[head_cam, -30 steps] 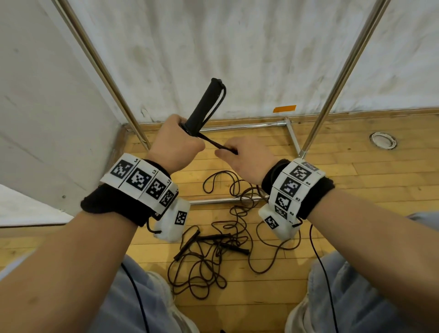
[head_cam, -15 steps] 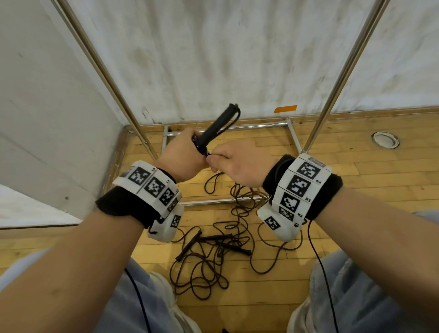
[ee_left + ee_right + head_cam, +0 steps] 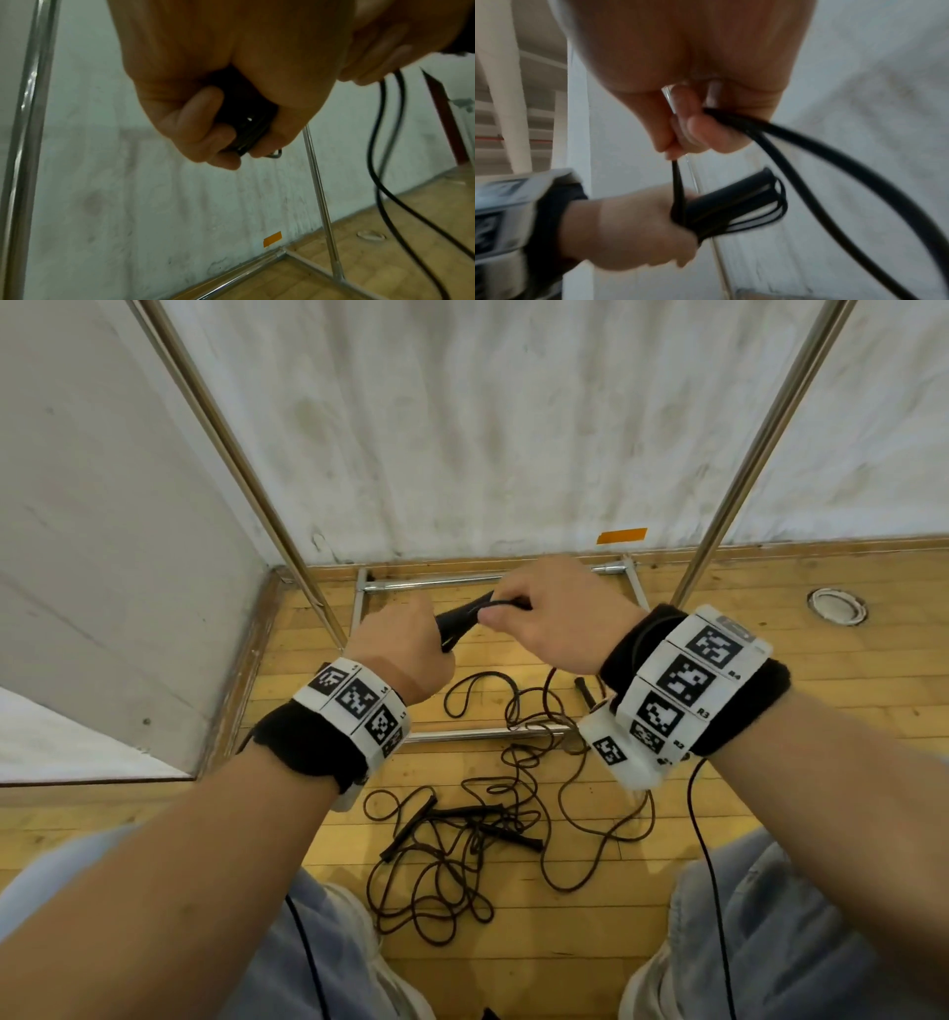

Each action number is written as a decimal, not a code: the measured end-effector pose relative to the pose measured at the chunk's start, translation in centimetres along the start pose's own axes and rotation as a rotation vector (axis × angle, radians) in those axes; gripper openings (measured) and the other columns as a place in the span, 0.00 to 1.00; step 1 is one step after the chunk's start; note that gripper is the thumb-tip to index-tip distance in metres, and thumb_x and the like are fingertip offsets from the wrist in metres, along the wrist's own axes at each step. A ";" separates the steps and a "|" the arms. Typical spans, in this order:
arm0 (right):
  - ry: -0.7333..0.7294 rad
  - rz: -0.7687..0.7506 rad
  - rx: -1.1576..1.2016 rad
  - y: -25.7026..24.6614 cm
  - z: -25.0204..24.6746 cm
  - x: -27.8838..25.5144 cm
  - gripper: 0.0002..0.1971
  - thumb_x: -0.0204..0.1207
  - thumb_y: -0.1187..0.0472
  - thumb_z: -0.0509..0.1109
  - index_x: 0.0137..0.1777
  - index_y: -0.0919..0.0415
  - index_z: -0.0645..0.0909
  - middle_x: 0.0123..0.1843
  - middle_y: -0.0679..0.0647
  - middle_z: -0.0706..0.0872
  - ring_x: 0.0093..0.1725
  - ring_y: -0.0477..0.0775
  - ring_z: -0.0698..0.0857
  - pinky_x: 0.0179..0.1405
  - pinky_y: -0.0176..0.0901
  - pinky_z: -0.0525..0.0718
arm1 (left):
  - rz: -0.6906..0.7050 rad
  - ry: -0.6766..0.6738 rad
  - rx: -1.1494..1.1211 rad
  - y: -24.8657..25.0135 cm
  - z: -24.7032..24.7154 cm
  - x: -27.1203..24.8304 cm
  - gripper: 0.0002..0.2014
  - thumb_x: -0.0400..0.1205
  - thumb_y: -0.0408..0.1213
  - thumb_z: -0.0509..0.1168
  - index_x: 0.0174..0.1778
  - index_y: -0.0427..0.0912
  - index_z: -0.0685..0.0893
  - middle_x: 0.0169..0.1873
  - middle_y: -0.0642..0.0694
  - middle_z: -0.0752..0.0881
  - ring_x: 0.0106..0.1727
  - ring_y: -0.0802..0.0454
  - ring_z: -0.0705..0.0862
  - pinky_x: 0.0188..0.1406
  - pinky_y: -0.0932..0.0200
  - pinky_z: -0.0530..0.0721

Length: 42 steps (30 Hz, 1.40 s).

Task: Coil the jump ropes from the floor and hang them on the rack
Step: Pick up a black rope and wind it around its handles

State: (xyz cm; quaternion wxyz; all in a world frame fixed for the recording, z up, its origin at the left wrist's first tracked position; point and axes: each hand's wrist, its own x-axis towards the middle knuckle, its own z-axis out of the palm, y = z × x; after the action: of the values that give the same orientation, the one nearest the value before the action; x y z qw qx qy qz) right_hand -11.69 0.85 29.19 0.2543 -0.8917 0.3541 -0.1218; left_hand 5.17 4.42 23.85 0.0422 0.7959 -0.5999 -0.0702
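Observation:
My left hand [image 3: 405, 649] grips a black jump rope handle [image 3: 462, 621], with several turns of thin black cord lying along the handle [image 3: 734, 201]. My right hand [image 3: 549, 613] pinches the cord [image 3: 731, 119] just above the handle, over its far end. From the right hand the cord [image 3: 380, 162] hangs down to the floor. In the left wrist view the handle's end [image 3: 246, 123] shows between curled fingers. More jump ropes [image 3: 462, 834] lie tangled on the wooden floor between my feet, with loose black handles [image 3: 405, 829] among them.
A chrome rack stands ahead: slanted uprights at left [image 3: 246, 469] and right [image 3: 755, 464], and base bars [image 3: 462, 736] on the floor. White walls form a corner at the left. A round floor fitting [image 3: 837, 607] sits at the right. My knees frame the tangle.
The handle tipped from upright to nearly level and lower. My right hand moved from below the handle up and over its far end, carrying the cord around it.

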 end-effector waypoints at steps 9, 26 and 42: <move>0.193 0.147 0.041 3.1 -1.7 1.5 0.27 0.68 0.37 0.71 0.24 0.59 0.72 0.22 0.48 0.67 0.21 0.45 0.66 0.22 0.34 0.65 | 0.345 -0.109 -0.189 1.3 -0.4 -2.0 0.11 0.74 0.41 0.69 0.45 0.52 0.72 0.31 0.54 0.79 0.33 0.56 0.78 0.32 0.58 0.78; 0.019 0.356 0.619 2.8 1.5 1.6 0.16 0.82 0.61 0.59 0.32 0.58 0.74 0.21 0.45 0.73 0.19 0.44 0.67 0.21 0.35 0.66 | 0.296 0.104 -0.734 2.5 -2.9 -3.2 0.07 0.68 0.42 0.65 0.41 0.56 0.79 0.30 0.54 0.82 0.32 0.59 0.79 0.27 0.69 0.72; 0.245 0.196 0.283 0.9 5.1 0.2 0.11 0.83 0.59 0.61 0.61 0.55 0.79 0.49 0.46 0.83 0.47 0.47 0.79 0.46 0.38 0.74 | 0.054 0.089 -1.072 3.0 -4.3 -2.2 0.10 0.70 0.35 0.66 0.43 0.48 0.72 0.36 0.34 0.85 0.27 0.49 0.78 0.21 0.61 0.70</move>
State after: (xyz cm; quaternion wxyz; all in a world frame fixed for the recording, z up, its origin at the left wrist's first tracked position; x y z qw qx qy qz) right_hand -10.02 2.05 24.39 0.3429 -0.7869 0.4466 -0.2524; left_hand 2.44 5.59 28.64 0.4698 0.6493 -0.4978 -0.3315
